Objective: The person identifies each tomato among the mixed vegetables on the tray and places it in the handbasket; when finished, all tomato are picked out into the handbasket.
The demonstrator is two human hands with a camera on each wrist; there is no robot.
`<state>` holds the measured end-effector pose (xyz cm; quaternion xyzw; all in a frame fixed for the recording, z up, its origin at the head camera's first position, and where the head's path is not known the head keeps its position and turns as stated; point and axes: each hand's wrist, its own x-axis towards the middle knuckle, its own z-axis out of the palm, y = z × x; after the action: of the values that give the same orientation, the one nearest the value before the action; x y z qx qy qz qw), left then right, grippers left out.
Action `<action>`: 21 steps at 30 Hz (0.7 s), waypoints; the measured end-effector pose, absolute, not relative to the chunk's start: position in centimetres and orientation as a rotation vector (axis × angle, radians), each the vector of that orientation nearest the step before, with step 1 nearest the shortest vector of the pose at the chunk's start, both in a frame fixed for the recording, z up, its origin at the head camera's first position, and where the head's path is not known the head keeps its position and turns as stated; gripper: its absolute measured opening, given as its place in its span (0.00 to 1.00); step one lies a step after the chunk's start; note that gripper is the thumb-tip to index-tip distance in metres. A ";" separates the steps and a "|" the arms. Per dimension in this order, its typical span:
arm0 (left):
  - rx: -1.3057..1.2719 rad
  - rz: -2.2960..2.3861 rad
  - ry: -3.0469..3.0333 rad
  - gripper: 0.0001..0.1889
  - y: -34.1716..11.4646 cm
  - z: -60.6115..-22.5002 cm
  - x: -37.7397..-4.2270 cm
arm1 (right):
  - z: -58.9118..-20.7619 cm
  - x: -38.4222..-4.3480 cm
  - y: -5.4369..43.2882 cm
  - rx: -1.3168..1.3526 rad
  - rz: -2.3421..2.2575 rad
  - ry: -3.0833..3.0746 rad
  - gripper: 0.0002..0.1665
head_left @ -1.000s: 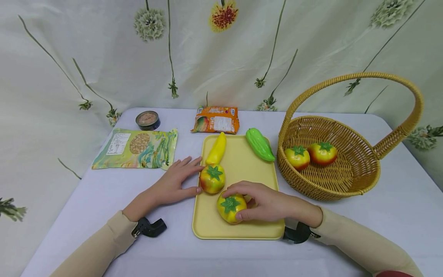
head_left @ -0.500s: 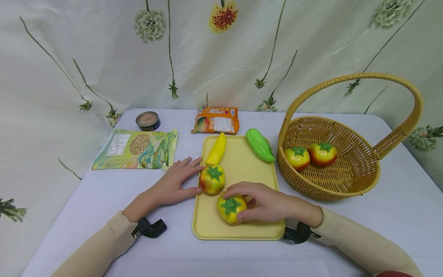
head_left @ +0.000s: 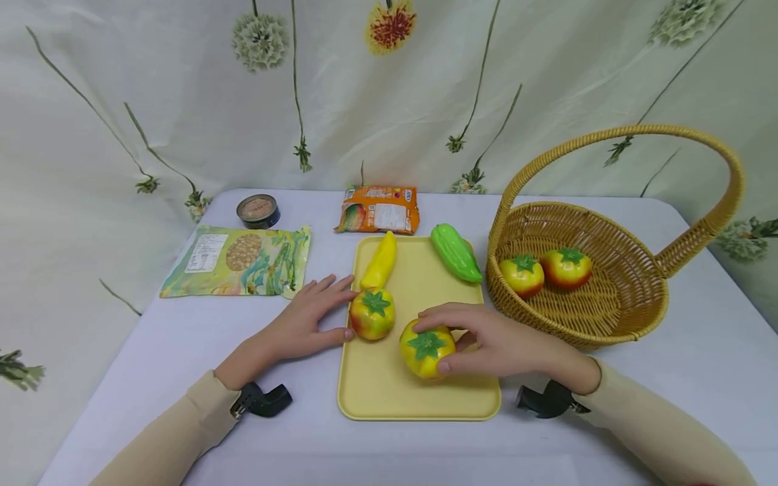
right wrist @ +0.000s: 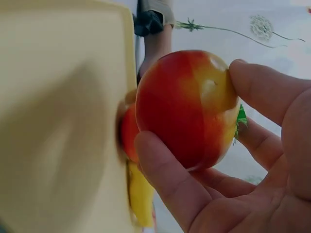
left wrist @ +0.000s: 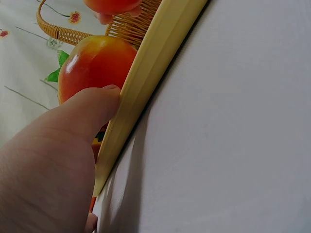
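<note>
In the head view my right hand [head_left: 495, 337] grips a yellow-and-red toy tomato [head_left: 427, 347] with a green star-shaped top. The right wrist view shows the fruit [right wrist: 180, 109] held between thumb and fingers, raised off the yellow tray [head_left: 419, 401], with a shadow below. My left hand [head_left: 304, 320] lies with spread fingers at the tray's left edge. Its thumb touches the tray rim [left wrist: 146, 68] beside a second toy tomato [head_left: 372, 314]. A yellow pepper [head_left: 379, 262] lies behind that one, and a green pepper [head_left: 456, 253] crosses the tray's far right edge.
To the right stands a wicker basket [head_left: 614, 297] with a tall handle and two toy tomatoes [head_left: 566, 268] inside. An orange packet [head_left: 379, 210] lies behind the tray. At the back left are a green pouch [head_left: 276, 260] and a small round tin [head_left: 258, 211].
My right hand has lifted the tomato off the tray and carried it a little to the right and away from me. The left hand stays where it was.
</note>
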<state>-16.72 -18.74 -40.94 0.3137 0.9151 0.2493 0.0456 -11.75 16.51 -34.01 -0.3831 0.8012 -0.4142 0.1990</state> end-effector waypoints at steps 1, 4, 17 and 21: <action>0.957 0.761 2.796 0.34 -18.8 -40.9 -16.7 | -33.8 -11.7 16.9 -1.075 -1.158 2.256 0.30; 0.957 0.761 2.793 0.34 -18.8 -40.9 -16.7 | -33.2 -11.5 18.2 -1.083 -1.175 2.314 0.29; 0.955 0.768 2.794 0.33 -18.8 -41.0 -16.7 | -30.8 -10.0 24.3 -1.100 -1.250 2.565 0.33; 0.965 0.766 2.806 0.33 -18.8 -41.1 -16.7 | -31.0 -9.9 26.1 -1.034 -1.227 2.684 0.34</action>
<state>-16.73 -18.80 -41.10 0.3146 0.9150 0.2497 0.0384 -9.94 26.13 -30.98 -0.3305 0.8583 -0.3925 0.0074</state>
